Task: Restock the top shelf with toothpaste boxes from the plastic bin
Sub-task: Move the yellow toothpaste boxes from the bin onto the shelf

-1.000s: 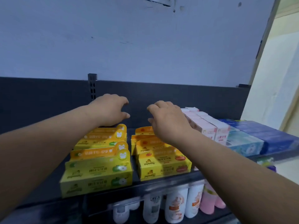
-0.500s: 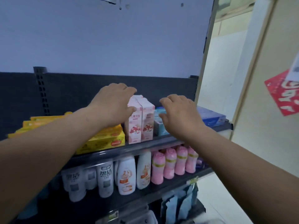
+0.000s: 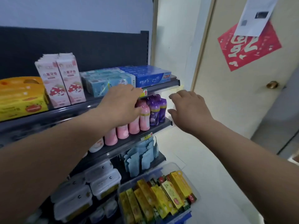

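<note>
The top shelf (image 3: 158, 87) holds yellow toothpaste boxes (image 3: 21, 97) at the left, two upright pink boxes (image 3: 62, 80), then teal boxes (image 3: 106, 81) and blue boxes (image 3: 150, 75) at the right. Low on the floor stands a clear plastic bin (image 3: 174, 167) with several yellow toothpaste boxes (image 3: 161, 196) packed on edge. My left hand (image 3: 120, 104) hovers empty, fingers relaxed, in front of the shelf edge and the pink bottles. My right hand (image 3: 189, 109) hangs empty with spread fingers, right of the shelving and above the bin.
The second shelf carries pink bottles (image 3: 127, 130) and purple bottles (image 3: 157, 110). Below hang light blue pouches (image 3: 140, 156) and stacks of clear lidded tubs (image 3: 97, 183). A beige door (image 3: 242, 94) with a brass knob (image 3: 272, 84) and a red paper sign (image 3: 249, 44) stands at the right. White floor tiles surround the bin.
My view has swung right and down, bringing the bin and door into sight. Both hands have come away from the top-shelf boxes and dropped lower, still empty.
</note>
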The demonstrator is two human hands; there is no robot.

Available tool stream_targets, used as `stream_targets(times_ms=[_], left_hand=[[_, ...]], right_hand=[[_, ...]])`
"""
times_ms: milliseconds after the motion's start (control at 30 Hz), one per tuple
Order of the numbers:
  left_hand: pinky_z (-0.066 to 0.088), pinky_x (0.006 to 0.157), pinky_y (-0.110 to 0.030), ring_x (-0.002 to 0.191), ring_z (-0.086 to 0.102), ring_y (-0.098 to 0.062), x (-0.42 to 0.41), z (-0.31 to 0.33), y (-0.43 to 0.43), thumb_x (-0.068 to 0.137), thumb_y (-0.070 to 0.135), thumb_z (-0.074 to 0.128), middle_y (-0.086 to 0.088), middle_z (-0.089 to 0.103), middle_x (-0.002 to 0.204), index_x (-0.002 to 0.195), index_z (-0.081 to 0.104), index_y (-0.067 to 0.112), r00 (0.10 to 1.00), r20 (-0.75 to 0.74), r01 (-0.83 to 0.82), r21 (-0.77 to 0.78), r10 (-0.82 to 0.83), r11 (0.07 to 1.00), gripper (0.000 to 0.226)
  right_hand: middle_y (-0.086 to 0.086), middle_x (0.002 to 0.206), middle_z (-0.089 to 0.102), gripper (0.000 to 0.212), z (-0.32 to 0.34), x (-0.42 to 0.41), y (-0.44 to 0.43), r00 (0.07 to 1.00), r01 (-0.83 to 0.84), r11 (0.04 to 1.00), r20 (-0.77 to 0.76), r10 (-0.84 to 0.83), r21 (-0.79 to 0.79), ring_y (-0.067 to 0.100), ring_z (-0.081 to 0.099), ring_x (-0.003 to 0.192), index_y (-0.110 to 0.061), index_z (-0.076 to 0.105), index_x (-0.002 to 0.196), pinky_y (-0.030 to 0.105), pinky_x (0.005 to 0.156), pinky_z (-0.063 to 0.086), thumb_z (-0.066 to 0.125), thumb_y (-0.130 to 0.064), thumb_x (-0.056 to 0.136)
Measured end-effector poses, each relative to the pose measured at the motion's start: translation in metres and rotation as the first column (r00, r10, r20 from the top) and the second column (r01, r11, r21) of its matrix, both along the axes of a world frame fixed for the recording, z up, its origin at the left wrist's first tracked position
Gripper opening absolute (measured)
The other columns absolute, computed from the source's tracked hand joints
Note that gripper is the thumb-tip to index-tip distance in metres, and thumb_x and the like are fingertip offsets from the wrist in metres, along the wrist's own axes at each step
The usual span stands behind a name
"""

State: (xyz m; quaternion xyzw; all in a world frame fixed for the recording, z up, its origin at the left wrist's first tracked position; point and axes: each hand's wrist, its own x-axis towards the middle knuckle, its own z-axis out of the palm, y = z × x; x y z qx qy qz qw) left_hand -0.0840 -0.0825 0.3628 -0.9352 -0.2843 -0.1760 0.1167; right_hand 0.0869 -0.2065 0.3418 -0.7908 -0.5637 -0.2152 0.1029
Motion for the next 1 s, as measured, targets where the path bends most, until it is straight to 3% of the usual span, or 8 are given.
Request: stream_targets(times_ms=[100,433,533,700,1000], left_hand=[[0.044,0.089,-0.043,0.106,0.052,-0.029,0.023,-0.024,-0.007,0.087,0.041,0.052,-0.005,0.058,0.112,0.122,0.053,0.018,0.999,-0.042,0.030,-0.067,-0.032,0.997,0.042],[0.044,0.090,-0.044,0.109,0.052,-0.031,0.085,-0.126,0.004,0.088,0.042,0.055,-0.010,0.057,0.119,0.124,0.052,0.012,0.970,-0.193,0.093,-0.257,-0.145,0.962,0.047],[0.044,0.085,-0.042,0.103,0.053,-0.031,0.101,-0.159,0.014,0.087,0.040,0.055,-0.010,0.058,0.110,0.114,0.054,0.012,0.956,-0.225,0.112,-0.312,-0.188,0.943,0.039],[0.042,0.094,-0.041,0.115,0.050,-0.032,0.118,-0.219,0.028,0.088,0.039,0.057,-0.011,0.055,0.121,0.125,0.053,0.012,0.918,-0.309,0.110,-0.400,-0.247,0.910,0.047],[0.045,0.078,-0.038,0.102,0.054,-0.029,0.130,-0.326,0.054,0.092,0.040,0.053,-0.007,0.055,0.113,0.116,0.052,0.017,0.800,-0.511,0.043,-0.472,-0.313,0.880,0.033]], right_hand=[[0.008,0.123,0.055,0.036,-0.028,0.021,-0.011,0.998,0.037,0.999,-0.058,-0.039,-0.035,0.032,0.049,0.111,-0.017,0.053,0.124,0.042,0.093,0.038,0.050,-0.034,0.092],[0.008,0.130,0.052,0.042,-0.130,0.059,-0.026,0.953,0.142,0.965,-0.233,-0.193,-0.219,0.031,0.048,0.116,-0.016,0.049,0.131,0.041,0.094,0.038,0.053,-0.036,0.093],[0.008,0.128,0.053,0.041,-0.162,0.069,-0.028,0.929,0.171,0.946,-0.275,-0.249,-0.277,0.032,0.049,0.114,-0.016,0.049,0.129,0.041,0.092,0.039,0.053,-0.036,0.094],[0.009,0.130,0.052,0.043,-0.219,0.078,-0.028,0.863,0.203,0.898,-0.362,-0.352,-0.391,0.032,0.048,0.115,-0.016,0.048,0.131,0.040,0.092,0.041,0.051,-0.038,0.095],[0.009,0.128,0.050,0.044,-0.334,0.078,-0.022,0.698,0.193,0.788,-0.483,-0.529,-0.585,0.031,0.051,0.113,-0.017,0.048,0.132,0.039,0.087,0.046,0.052,-0.039,0.095]])
